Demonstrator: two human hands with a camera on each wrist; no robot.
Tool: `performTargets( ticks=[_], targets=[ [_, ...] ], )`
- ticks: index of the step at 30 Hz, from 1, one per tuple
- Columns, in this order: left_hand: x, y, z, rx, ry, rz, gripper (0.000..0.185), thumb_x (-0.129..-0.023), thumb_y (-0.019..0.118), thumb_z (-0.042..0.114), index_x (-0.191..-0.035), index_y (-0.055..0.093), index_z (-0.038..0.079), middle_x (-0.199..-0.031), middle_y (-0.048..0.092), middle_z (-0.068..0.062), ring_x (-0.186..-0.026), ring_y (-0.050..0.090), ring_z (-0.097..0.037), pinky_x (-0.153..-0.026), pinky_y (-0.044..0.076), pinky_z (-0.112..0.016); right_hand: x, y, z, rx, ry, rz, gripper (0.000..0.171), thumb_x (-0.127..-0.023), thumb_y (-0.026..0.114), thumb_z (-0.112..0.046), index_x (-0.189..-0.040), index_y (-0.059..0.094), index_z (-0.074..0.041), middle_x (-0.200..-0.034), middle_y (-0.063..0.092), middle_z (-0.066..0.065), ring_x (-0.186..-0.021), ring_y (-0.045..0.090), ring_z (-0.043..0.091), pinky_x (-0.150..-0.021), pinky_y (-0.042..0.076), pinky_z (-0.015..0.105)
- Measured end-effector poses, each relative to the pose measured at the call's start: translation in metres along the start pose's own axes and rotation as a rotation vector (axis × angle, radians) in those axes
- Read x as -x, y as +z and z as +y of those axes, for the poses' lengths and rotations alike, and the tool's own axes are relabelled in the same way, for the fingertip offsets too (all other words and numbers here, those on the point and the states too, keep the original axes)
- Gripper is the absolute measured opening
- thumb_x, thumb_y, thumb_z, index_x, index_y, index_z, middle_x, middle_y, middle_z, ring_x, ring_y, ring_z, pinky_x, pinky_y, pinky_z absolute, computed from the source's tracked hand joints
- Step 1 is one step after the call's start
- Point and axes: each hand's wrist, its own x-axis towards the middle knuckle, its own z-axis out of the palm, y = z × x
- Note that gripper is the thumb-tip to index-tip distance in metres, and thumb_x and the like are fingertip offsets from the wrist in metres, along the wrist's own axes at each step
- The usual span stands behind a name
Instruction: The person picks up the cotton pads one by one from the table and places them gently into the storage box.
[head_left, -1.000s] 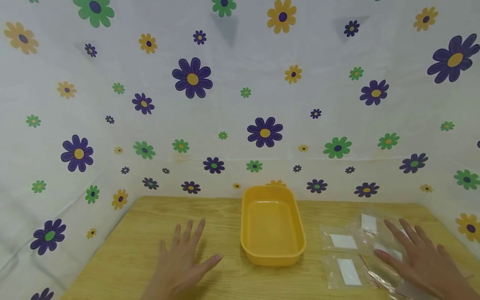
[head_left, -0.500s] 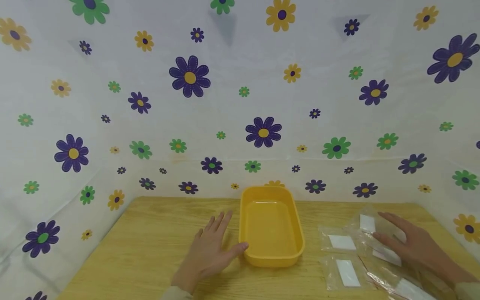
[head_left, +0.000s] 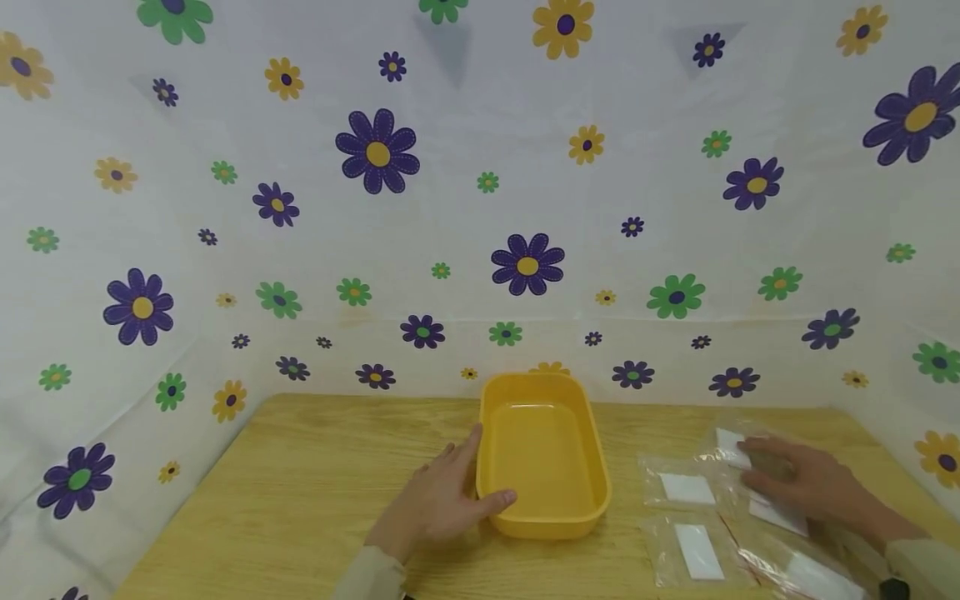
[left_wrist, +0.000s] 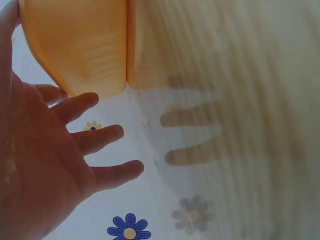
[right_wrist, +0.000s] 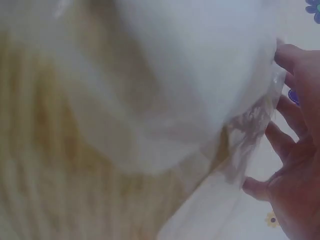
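Note:
A yellow plastic basin [head_left: 540, 458] stands on the wooden table with nothing in it. My left hand [head_left: 442, 504] is at its left side, thumb over the near-left rim and index finger along the outer wall. In the left wrist view the other fingers [left_wrist: 102, 140] stretch out below the basin. On the right, my right hand [head_left: 813, 487] reaches over several clear plastic bags with white rectangles. Its fingertips lie at one bag with a white rectangle [head_left: 731, 447]. The right wrist view shows spread fingers [right_wrist: 280, 140] at the edge of the clear plastic [right_wrist: 252, 130].
Two more clear bags [head_left: 687, 489] [head_left: 697, 550] lie between the basin and my right hand, and another bag [head_left: 821, 575] lies nearer the front. A white flowered cloth [head_left: 450, 208] hangs behind and at both sides of the table [head_left: 315, 475].
My left hand has moved right, from bare table to the basin's left side. My right hand has drawn its fingers together and come down onto the bags.

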Motion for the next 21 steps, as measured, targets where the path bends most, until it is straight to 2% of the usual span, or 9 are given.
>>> performTargets(
  ticks=[4, 7, 9, 12, 14, 16, 19, 21],
  targets=[
    [-0.004, -0.003, -0.003, -0.002, 0.011, -0.029, 0.106, -0.085, 0.052, 0.084, -0.166, 0.013, 0.027, -0.167, 0.034, -0.008, -0.152, 0.034, -0.041, -0.118, 0.033, -0.068, -0.001, -0.001, -0.001, -0.012, -0.041, -0.004, 0.054, -0.092, 0.074, -0.038, -0.136, 0.064, -0.008, -0.142, 0.055, 0.033, -0.125, 0.049, 0.065, -0.093, 0.043, 0.078],
    [-0.006, -0.005, -0.004, 0.008, 0.014, -0.039, 0.106, -0.085, 0.053, 0.083, -0.166, 0.012, 0.029, -0.168, 0.032, -0.007, -0.153, 0.034, -0.039, -0.119, 0.034, -0.066, -0.004, -0.005, -0.002, -0.030, -0.047, 0.029, 0.055, -0.090, 0.077, -0.036, -0.136, 0.065, -0.008, -0.139, 0.058, 0.034, -0.122, 0.052, 0.063, -0.091, 0.046, 0.076],
    [-0.008, -0.004, -0.005, 0.052, 0.033, -0.040, 0.108, -0.085, 0.056, 0.081, -0.166, 0.010, 0.027, -0.170, 0.028, -0.005, -0.154, 0.034, -0.036, -0.120, 0.033, -0.064, -0.006, -0.007, -0.003, -0.043, -0.022, 0.041, 0.057, -0.090, 0.077, -0.039, -0.137, 0.065, -0.008, -0.131, 0.064, 0.033, -0.105, 0.064, 0.052, -0.083, 0.054, 0.061],
    [-0.010, 0.000, -0.004, 0.137, 0.060, -0.050, 0.115, -0.083, 0.062, 0.079, -0.167, 0.004, 0.026, -0.171, 0.026, -0.003, -0.151, 0.039, -0.030, -0.120, 0.036, -0.060, -0.010, -0.007, -0.002, -0.068, 0.007, 0.028, 0.061, -0.090, 0.077, -0.043, -0.138, 0.063, -0.008, -0.132, 0.062, 0.036, -0.107, 0.063, 0.052, -0.083, 0.054, 0.059],
    [-0.012, 0.003, -0.002, 0.199, 0.067, -0.067, 0.121, -0.080, 0.067, 0.078, -0.166, -0.002, 0.027, -0.167, 0.036, -0.004, -0.142, 0.050, -0.027, -0.117, 0.041, -0.058, -0.012, -0.004, 0.001, -0.095, 0.028, -0.011, 0.066, -0.090, 0.076, -0.045, -0.142, 0.061, -0.008, -0.137, 0.058, 0.036, -0.112, 0.060, 0.054, -0.086, 0.053, 0.061],
    [-0.013, 0.005, -0.001, 0.221, 0.061, -0.081, 0.127, -0.077, 0.071, 0.077, -0.166, -0.007, 0.030, -0.159, 0.047, -0.004, -0.129, 0.058, -0.022, -0.112, 0.046, -0.057, -0.014, -0.002, 0.004, -0.120, 0.034, -0.044, 0.068, -0.091, 0.075, -0.046, -0.144, 0.058, -0.007, -0.146, 0.048, 0.039, -0.129, 0.043, 0.066, -0.093, 0.043, 0.076],
    [-0.014, 0.007, 0.000, 0.216, 0.053, -0.091, 0.131, -0.075, 0.072, 0.078, -0.164, -0.012, 0.033, -0.145, 0.059, -0.003, -0.113, 0.062, -0.016, -0.107, 0.050, -0.054, -0.016, 0.001, 0.007, -0.152, 0.055, -0.078, 0.070, -0.092, 0.073, -0.048, -0.145, 0.057, -0.006, -0.149, 0.046, 0.037, -0.132, 0.039, 0.066, -0.095, 0.040, 0.078],
    [-0.014, 0.008, 0.000, 0.197, 0.048, -0.087, 0.132, -0.074, 0.072, 0.079, -0.164, -0.013, 0.033, -0.145, 0.059, -0.003, -0.111, 0.062, -0.015, -0.106, 0.051, -0.054, -0.018, 0.002, 0.007, -0.159, 0.073, -0.087, 0.069, -0.093, 0.072, -0.049, -0.144, 0.058, -0.006, -0.149, 0.046, 0.036, -0.132, 0.039, 0.066, -0.095, 0.039, 0.079]
  ],
)
